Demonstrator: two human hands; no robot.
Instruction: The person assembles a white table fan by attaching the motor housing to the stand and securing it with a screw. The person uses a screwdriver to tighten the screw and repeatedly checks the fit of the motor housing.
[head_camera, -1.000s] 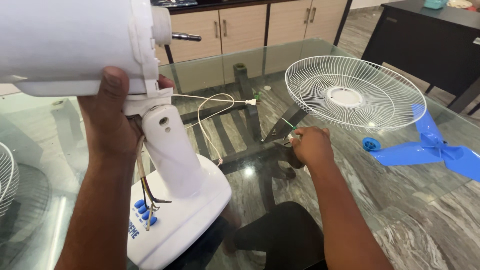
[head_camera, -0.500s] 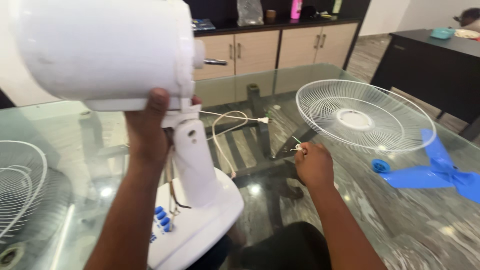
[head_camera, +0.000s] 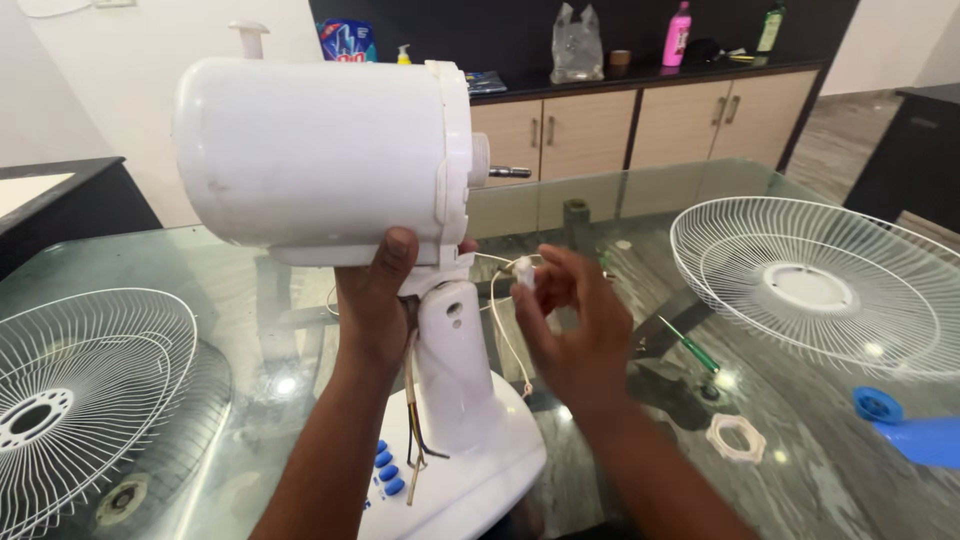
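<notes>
A white table fan stands on the glass table, its motor housing (head_camera: 320, 150) tipped level and a bare metal shaft (head_camera: 510, 172) sticking out to the right. My left hand (head_camera: 375, 300) grips the joint where the housing meets the neck (head_camera: 455, 360). My right hand (head_camera: 580, 335) is raised just right of that joint and pinches a small white part (head_camera: 523, 270) between thumb and fingers. Loose wires (head_camera: 415, 425) hang down the neck to the base (head_camera: 480, 475), beside blue buttons (head_camera: 388, 472). A thin white cord (head_camera: 503, 335) loops behind my right hand.
A white wire grille (head_camera: 820, 290) lies at the right and another grille (head_camera: 70, 390) at the left. A green-handled screwdriver (head_camera: 690, 347), a white plastic nut (head_camera: 735, 438), a blue cap (head_camera: 877, 404) and a blue fan blade (head_camera: 925, 442) lie at the right. Cabinets with bottles stand behind.
My right hand has lifted off the table with the small white part and come up to the fan's neck joint. The view has tilted up and left. My left hand keeps its grip.
</notes>
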